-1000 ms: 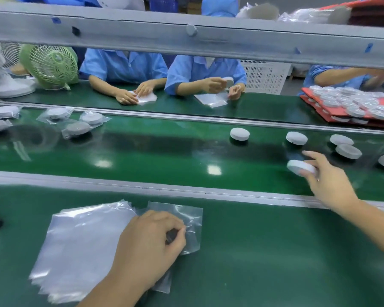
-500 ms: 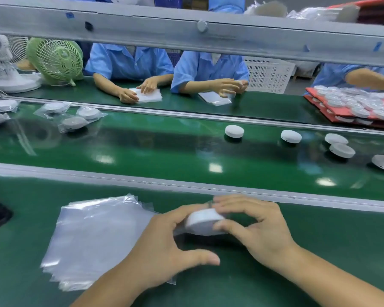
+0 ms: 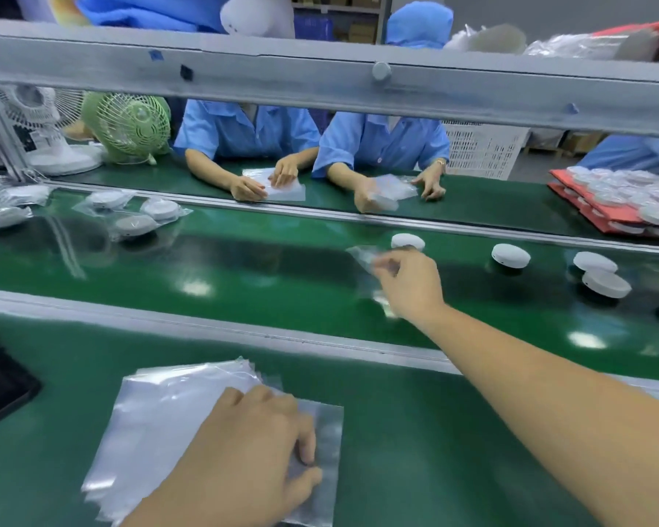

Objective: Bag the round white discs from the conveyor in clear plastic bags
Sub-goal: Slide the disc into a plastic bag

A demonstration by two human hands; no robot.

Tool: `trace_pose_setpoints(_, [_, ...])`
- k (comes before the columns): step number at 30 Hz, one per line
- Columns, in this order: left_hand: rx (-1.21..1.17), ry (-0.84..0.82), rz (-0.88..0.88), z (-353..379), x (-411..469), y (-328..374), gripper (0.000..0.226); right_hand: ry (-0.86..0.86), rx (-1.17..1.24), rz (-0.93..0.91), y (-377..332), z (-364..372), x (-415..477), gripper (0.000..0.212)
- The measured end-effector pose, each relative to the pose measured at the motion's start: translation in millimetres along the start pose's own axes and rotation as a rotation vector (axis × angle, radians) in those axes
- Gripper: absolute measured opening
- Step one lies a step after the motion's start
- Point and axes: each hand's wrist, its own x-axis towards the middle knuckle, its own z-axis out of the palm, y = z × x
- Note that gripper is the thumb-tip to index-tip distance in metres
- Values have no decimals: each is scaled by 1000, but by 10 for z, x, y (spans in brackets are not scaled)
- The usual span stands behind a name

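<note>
Right hand (image 3: 408, 283) now over conveyor (image 3: 244, 268), left (image 3: 244, 450) pinching bag (image 3: 330, 431), workers (image 3: 244, 131) opposite

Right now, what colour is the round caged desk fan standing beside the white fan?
Pale green, the round caged desk fan, clearest in the head view.

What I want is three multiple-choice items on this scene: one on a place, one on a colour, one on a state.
1. Where is the stack of clear bags? A) on the conveyor belt B) on the near table C) on the red trays
2. The fan beside the white fan is: A) green B) red C) black
3. The right hand: A) lies flat B) pinches a clear bag C) grips a fan

B: the left hand pinches the stack on the near table. A: its cage is green. B: clear film shows at its fingertips.
</note>
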Motion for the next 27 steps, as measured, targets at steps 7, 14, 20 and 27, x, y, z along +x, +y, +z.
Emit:
trace_pose_setpoints(7, [-52, -27, 99, -4, 18, -6, 32, -486, -217, 7, 48, 345, 219, 49])
trace_pose_setpoints(14, [-28, 137, 102, 195, 13, 122, 21, -348, -184, -273, 258, 50, -715, 39])
trace_pose_setpoints(20, [-180, 272, -31, 248, 32, 144, 16, -451, -213, -529, 476, -313, -1576, 57])
trace_pose_setpoints(27, [-200, 251, -62, 340, 136, 260, 31, -327, -277, -427, 459, -234, -1587, 55])
